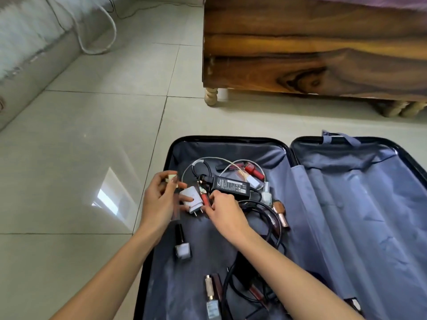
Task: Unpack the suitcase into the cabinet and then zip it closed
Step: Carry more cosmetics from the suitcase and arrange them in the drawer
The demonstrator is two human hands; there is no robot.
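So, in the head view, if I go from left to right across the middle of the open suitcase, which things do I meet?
In order: left hand holding a gold-capped tube, white charger, right hand, pink-gold tube, right half of the suitcase.

Both forearms are bare up to the picture's lower edge. The left hand (159, 199) carries dark polish on its fingernails.

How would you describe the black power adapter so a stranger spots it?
Find the open suitcase on the floor; look in its left half. The black power adapter lies beyond the right hand, the only flat brick with printed lettering.
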